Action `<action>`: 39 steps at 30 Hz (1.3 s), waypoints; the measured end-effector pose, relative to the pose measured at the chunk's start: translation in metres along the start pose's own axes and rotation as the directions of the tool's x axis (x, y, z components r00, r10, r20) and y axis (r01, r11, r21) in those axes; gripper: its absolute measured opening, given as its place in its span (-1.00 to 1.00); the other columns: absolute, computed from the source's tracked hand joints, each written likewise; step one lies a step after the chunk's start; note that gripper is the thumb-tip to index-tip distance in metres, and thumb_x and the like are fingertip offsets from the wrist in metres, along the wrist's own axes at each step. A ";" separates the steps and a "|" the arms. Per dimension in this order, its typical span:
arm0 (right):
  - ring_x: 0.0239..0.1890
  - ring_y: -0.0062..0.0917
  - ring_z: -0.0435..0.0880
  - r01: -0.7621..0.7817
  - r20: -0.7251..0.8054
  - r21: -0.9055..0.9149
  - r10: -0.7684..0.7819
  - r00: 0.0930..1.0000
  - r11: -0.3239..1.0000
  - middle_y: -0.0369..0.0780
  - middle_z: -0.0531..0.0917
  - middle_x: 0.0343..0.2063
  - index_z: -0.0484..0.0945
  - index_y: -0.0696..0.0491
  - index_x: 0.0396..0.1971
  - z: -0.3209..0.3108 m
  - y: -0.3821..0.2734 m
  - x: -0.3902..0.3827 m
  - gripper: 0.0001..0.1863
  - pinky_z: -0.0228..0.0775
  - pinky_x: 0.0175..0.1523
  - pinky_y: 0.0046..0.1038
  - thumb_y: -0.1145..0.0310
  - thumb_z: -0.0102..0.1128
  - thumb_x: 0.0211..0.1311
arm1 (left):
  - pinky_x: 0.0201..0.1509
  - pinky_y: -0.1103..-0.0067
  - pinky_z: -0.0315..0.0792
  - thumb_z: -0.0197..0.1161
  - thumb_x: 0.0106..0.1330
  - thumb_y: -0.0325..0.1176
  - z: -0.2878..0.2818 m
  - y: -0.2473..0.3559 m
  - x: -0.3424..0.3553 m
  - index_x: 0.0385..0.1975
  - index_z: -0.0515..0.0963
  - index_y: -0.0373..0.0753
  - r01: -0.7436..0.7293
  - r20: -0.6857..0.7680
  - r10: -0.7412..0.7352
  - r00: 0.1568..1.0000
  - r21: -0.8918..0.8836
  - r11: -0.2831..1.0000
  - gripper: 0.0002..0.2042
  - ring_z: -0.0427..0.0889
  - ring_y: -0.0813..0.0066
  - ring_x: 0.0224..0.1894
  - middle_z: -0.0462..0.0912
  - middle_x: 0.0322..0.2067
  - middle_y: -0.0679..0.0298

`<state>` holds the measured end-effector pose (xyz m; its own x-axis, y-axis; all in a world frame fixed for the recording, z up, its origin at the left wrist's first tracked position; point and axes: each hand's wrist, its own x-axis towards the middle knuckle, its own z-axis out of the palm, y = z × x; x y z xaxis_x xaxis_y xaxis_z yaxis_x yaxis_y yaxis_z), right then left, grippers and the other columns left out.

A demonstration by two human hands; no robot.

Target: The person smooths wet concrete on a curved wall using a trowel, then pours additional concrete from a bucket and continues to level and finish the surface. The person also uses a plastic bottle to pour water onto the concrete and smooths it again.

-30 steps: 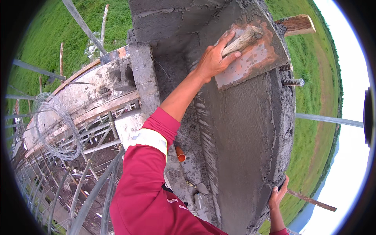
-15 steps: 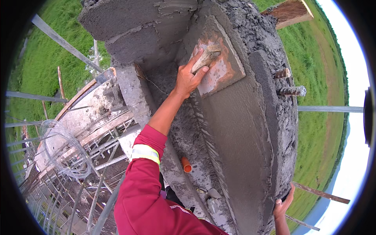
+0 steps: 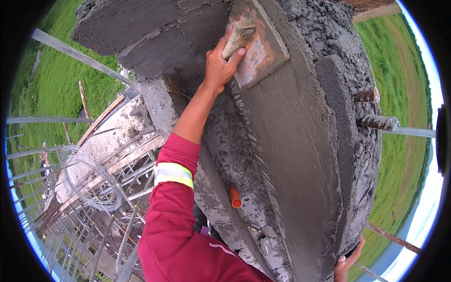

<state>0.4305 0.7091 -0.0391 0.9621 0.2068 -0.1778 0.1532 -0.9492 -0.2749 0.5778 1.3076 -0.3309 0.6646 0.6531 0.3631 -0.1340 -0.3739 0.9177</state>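
Note:
My left hand (image 3: 221, 68) is closed round the worn wooden handle of a plastering float (image 3: 263, 56). The float's square board, smeared with grey mortar and showing orange patches, lies flat on a sloping band of wet plaster (image 3: 300, 145), near its far end. Part of the handle is hidden by my fingers. At the lower right, my right hand (image 3: 348, 264) rests against the rough outer edge of the concrete wall (image 3: 359, 202). Its thumb and visible finger are spread apart; the other fingers are partly out of sight.
Two stubby projecting rods (image 3: 379, 123) stick out of the wall's right side. An orange pipe end (image 3: 236, 198) protrudes in the trough beside the plaster. Coiled wire (image 3: 89, 176) hangs among bars and scaffold poles at left. Grass (image 3: 61, 91) lies far below.
My left hand has slid the float up and away along the plaster toward its far end. The whole view has shifted slightly; my right hand stays at the wall's edge.

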 end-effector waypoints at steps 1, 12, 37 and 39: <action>0.21 -0.19 0.41 -0.003 0.010 -0.014 0.003 1.000 1.000 0.05 0.44 0.11 0.22 0.33 0.32 -0.001 -0.001 0.000 0.30 0.15 0.34 -0.17 -0.70 -0.12 0.02 | 0.00 0.42 0.60 0.35 0.35 0.00 0.002 -0.008 -0.010 0.32 0.43 -0.29 -0.018 -0.005 0.018 1.000 -0.009 1.000 -0.35 0.77 0.24 -0.06 0.77 -0.13 0.04; 0.13 -0.26 0.44 -0.022 0.029 0.052 0.020 0.999 0.998 0.00 0.48 0.03 0.30 0.32 0.23 0.000 -0.026 0.008 0.25 0.21 0.28 -0.18 -0.67 -0.06 0.01 | -0.15 0.53 0.57 0.33 0.37 0.04 -0.009 0.088 0.042 0.10 0.57 -0.30 -0.220 -0.047 0.217 0.975 -0.075 0.973 -0.47 0.71 0.49 -0.22 0.77 -0.28 0.16; 0.17 -0.04 0.46 0.154 -0.099 -0.116 -0.166 0.981 0.981 0.15 0.47 0.10 0.26 0.31 0.30 0.004 -0.001 0.004 0.13 0.19 0.30 -0.10 -0.56 -0.21 0.23 | 0.24 0.29 0.41 0.13 0.48 -0.05 0.046 0.153 -0.216 0.36 0.25 -0.49 0.477 0.176 -0.443 0.879 -0.316 0.820 -0.34 0.56 -0.22 0.18 0.54 0.10 -0.35; 0.17 -0.04 0.46 0.151 -0.060 -0.084 -0.156 0.986 0.985 0.14 0.47 0.10 0.27 0.30 0.29 0.002 0.000 0.004 0.12 0.19 0.30 -0.10 -0.56 -0.20 0.23 | 0.04 0.27 0.51 0.17 0.46 -0.07 0.037 0.111 -0.161 0.16 0.42 -0.56 0.454 0.108 -0.444 0.890 -0.321 0.831 -0.43 0.69 -0.19 -0.02 0.67 -0.18 -0.32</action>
<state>0.4342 0.7108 -0.0422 0.9380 0.3381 -0.0761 0.3152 -0.9235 -0.2187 0.4832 1.1363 -0.2931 0.7300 0.6759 -0.1015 -0.0459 0.1967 0.9794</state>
